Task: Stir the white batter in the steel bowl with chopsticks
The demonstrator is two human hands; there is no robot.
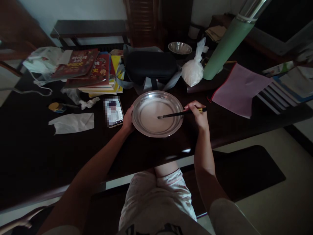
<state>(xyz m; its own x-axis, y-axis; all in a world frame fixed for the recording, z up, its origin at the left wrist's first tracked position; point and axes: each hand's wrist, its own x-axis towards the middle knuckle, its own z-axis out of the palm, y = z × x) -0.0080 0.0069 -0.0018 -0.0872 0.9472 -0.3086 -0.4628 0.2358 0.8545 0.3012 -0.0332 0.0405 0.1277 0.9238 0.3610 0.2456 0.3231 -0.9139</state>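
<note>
Far left on the dark table (29,153): a white plastic bag (42,62) is seen at the back edge, a small yellow-lidded jar (54,106) nearer, and a flat sheet of white paper (72,123) with a crumpled tissue (89,103) just beyond it. A stack of books (94,71) with red covers is noted behind these. A phone (114,112), screen lit, lies flat just beside the left hand (127,120). The left hand is pressed against the left rim of the metal dish (146,127), fingers curled about the edge; the dish is steadied rather than lifted. The dish sits flat on the table near the front edge, directly ahead of the person, and a pale, milky layer is seen across its bottom. A dark case (150,65) with grey straps lies just behind the dish. Dark chopsticks (176,114) are held low across the dish, tips resting in the pale layer near the centre. The right hand (198,116) is clenched round the chopsticks' upper end, just outside the right rim. Further back, a small steel bowl (180,48), a knotted bag of white powder (193,70) and a green flask (226,47), tilted, are recorded. A pink folder (238,89) and stacked booklets (281,94) lie at the right.
</note>
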